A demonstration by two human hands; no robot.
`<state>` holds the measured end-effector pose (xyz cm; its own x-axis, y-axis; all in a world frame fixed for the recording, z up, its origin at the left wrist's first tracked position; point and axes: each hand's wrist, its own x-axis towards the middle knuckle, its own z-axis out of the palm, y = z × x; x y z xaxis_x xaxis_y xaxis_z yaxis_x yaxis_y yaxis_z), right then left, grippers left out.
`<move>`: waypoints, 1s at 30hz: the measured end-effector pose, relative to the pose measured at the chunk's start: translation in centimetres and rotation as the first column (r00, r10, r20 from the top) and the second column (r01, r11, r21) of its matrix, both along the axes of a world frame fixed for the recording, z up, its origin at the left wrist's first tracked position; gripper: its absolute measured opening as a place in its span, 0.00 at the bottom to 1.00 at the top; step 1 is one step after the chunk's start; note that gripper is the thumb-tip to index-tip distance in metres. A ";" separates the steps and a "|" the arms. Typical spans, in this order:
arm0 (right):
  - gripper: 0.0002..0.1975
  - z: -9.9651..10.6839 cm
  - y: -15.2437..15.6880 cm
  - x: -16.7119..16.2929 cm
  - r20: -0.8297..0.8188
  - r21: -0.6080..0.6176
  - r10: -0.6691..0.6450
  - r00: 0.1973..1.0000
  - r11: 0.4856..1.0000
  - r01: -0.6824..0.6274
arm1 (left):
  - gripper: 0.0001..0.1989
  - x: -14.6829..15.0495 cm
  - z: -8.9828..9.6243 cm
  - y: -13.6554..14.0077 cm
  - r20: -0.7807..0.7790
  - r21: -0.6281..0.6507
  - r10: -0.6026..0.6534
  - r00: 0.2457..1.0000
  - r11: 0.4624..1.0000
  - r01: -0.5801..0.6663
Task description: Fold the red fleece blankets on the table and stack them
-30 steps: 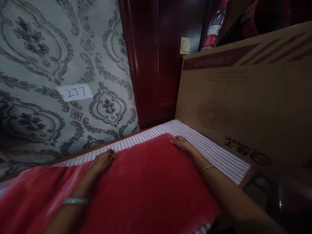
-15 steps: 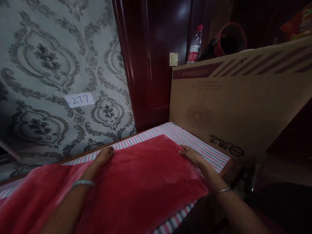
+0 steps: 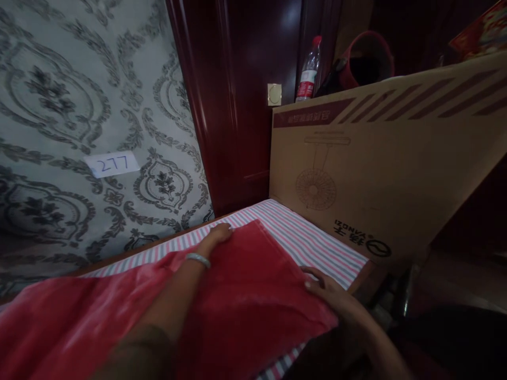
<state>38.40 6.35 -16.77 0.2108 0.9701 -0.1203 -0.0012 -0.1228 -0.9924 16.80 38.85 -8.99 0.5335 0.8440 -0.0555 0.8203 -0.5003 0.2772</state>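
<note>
A red plush cloth (image 3: 245, 285), blanket-like, lies over a striped sheet, smooth on the right and rumpled on the left. My left hand (image 3: 220, 233), below a pale bracelet, is closed at the cloth's far edge, its fingers curled on the fabric. At the right edge, near the front corner, is my right hand (image 3: 330, 295). Its thumb and forefinger are apart and touch the cloth's border; the other fingers are partly hidden.
The pink, grey and white striped sheet (image 3: 301, 237) covers the surface below. A large cardboard box (image 3: 380, 158) stands at the right, with a plastic bottle (image 3: 308, 79) on top. Patterned wallpaper (image 3: 162, 126) and a dark red door (image 3: 245, 105) border the back.
My left hand has moved right along the cloth's far edge. My right hand has slid down the right edge towards the near corner, its fingers now farther apart. The view has shifted slightly right.
</note>
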 end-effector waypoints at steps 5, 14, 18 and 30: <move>0.47 -1.3 -2.0 -1.1 0.042 0.137 -0.131 0.991 0.983 0.124 | 0.18 6.6 -1.7 0.1 0.030 -0.106 0.004 1.000 0.994 -0.001; 0.28 -3.1 -3.4 -1.5 0.565 0.227 -0.291 0.772 0.954 0.194 | 0.09 9.9 -2.2 0.8 0.303 -0.113 0.032 0.953 0.994 0.002; 0.27 -1.8 -3.5 0.7 0.618 0.300 -0.391 0.682 0.919 0.255 | 0.12 11.3 0.9 2.2 0.446 0.020 -0.008 0.895 1.000 -0.001; 0.30 -3.8 -0.7 5.3 0.772 0.127 -0.301 0.559 0.936 0.330 | 0.13 15.1 -3.8 4.6 0.367 -0.160 0.018 0.930 0.986 0.044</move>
